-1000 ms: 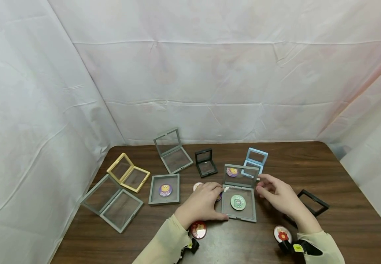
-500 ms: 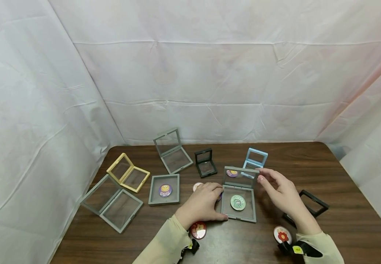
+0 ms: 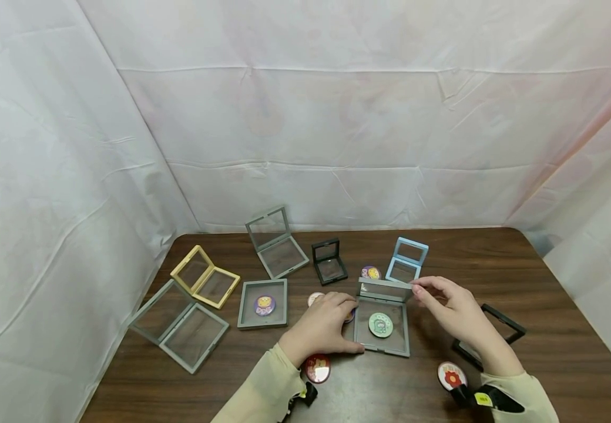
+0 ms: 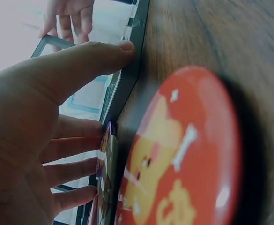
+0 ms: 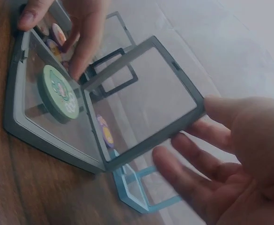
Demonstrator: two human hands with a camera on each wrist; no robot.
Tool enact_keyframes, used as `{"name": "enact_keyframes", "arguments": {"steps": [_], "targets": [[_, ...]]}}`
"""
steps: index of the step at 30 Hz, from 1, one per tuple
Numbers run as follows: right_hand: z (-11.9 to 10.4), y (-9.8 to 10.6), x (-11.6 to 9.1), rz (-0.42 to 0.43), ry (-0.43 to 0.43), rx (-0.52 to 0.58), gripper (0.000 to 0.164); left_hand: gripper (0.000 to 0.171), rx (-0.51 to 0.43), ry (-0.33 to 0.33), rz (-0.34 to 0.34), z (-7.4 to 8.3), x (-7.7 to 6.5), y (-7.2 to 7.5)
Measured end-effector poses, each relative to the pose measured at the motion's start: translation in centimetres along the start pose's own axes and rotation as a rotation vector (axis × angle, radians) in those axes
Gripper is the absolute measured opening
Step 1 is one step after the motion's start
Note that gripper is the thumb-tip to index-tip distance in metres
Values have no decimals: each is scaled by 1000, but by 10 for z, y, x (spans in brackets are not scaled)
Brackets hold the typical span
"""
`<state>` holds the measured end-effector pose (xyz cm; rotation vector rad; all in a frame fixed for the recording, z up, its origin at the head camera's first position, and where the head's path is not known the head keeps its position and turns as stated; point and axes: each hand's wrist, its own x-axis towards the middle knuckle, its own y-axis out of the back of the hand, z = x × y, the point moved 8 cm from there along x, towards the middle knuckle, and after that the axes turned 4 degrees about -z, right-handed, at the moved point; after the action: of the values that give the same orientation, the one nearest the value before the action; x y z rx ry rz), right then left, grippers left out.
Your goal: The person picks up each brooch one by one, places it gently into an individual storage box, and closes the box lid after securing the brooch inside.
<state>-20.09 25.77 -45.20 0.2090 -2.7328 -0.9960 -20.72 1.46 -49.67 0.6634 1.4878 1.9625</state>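
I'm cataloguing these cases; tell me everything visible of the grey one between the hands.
The grey case looks plastic: two squarish frames with clear panels, hinged at the far side. Its base lies flat on the wooden table; the lid stands open, a small notch in its free edge. A green badge lies on the base panel. The thumb of the left hand rests on the near left corner; the right hand holds the lid's right corner.

1 yellow frame (image 3: 203, 281) (hinged open) at left — 1 light-blue frame (image 3: 408, 260), also open — white cloth (image 3: 305, 117) hanging behind.
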Motion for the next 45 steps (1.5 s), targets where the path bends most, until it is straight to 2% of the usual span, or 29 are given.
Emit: {"name": "enact_keyframes", "arguments": {"steps": [8,13,21,25,31,34,39,45], "targets": [[0,0,0,-72,9,13,23,89,23,-7,12,-1,-1,0],[4,1,-2,-86,-11,-18,23,88,18,-9,9,-1,-1,-1],[8,-2,-3,-110,-15,-2,24,88,16,-11,0,0,-1,-2],[5,-1,-4,-122,26,6,20,89,12,-16,-2,0,-1,-1],[-5,-1,-7,-185,203,19,19,88,30,-29,-4,0,-2,-2],[-8,0,-9,-214,254,19,24,88,32,-37,-8,-1,-2,-3],[-6,-2,-9,-241,244,11,24,89,-2,-35,-26,-6,-3,-4],[-1,-6,-10,-267,213,45,45,88,-26,-26,-49,-10,-2,-6]]}}
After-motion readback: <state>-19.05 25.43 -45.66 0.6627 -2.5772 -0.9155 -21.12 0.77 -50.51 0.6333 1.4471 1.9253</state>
